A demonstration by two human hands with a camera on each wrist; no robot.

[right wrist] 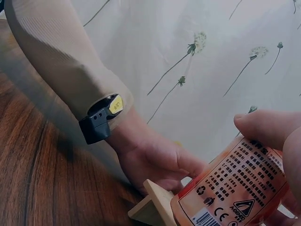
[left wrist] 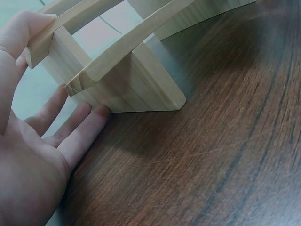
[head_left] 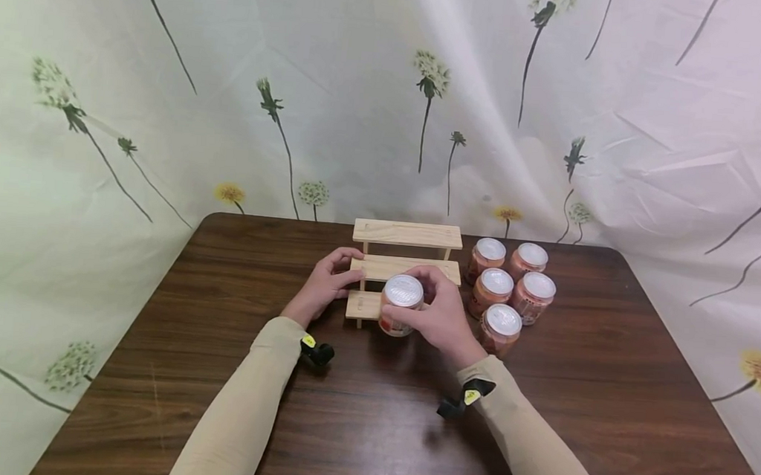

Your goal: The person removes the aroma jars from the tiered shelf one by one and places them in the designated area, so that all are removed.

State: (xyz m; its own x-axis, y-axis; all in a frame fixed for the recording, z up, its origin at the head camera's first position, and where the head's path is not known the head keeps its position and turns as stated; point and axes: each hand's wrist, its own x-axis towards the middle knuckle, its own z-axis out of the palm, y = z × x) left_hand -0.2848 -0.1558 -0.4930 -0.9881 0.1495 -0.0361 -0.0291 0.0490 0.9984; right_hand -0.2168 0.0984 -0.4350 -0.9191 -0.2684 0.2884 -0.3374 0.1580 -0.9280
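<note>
My right hand (head_left: 443,313) grips a squat jar (head_left: 396,319) with a silvery-white lid and orange-pink sides. In the right wrist view the jar (right wrist: 235,183) shows a printed label with a barcode. It is upright at the front of the lowest step of a three-step wooden display rack (head_left: 407,234); whether it touches the step is hidden. My left hand (head_left: 325,284) holds the rack's left end, thumb and forefinger at the middle step. In the left wrist view the other fingers (left wrist: 84,134) lie fairly straight against the rack's side panel (left wrist: 136,89).
Several similar jars (head_left: 503,322) stand grouped on the dark wooden table (head_left: 365,430), right of the rack. Behind the table hangs a pale cloth (head_left: 363,117) with a dandelion print. Each wrist wears a small black camera (head_left: 318,353).
</note>
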